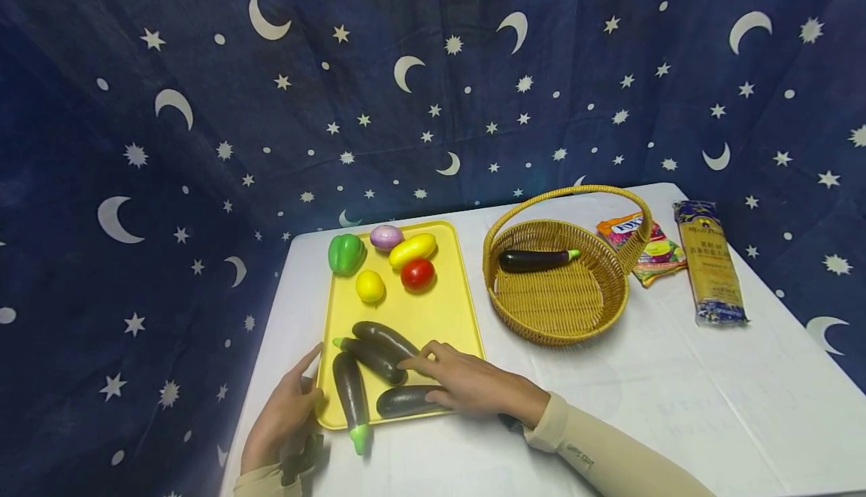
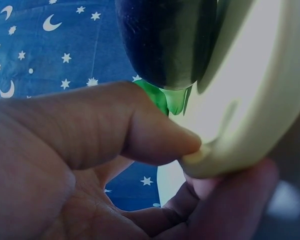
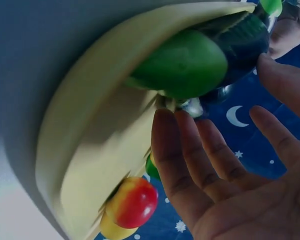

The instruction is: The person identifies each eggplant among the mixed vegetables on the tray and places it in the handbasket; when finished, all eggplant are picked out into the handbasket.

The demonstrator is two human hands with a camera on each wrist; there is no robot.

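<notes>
Several dark purple eggplants lie on the near half of a yellow tray (image 1: pixel 443 316). One eggplant (image 1: pixel 350 392) has its green stem over the tray's front edge; another eggplant (image 1: pixel 402 401) lies along that edge. Two more eggplants (image 1: pixel 368 358) rest side by side behind them. My left hand (image 1: pixel 286 410) pinches the tray's left rim (image 2: pixel 210 160) between thumb and fingers. My right hand (image 1: pixel 467 380) reaches over the front right of the tray, thumb by the front eggplant. In the right wrist view its fingers (image 3: pixel 210 150) are spread beside that eggplant's green end (image 3: pixel 185 65).
At the tray's back are a green pepper (image 1: pixel 346 255), a purple onion (image 1: pixel 386 237), a yellow oblong fruit (image 1: pixel 413 250), a lemon (image 1: pixel 370 286) and a tomato (image 1: pixel 418 275). Rightward stand a wicker basket (image 1: pixel 548 328) holding an eggplant (image 1: pixel 534 260), a snack bag (image 1: pixel 652 253) and a noodle packet (image 1: pixel 710 264).
</notes>
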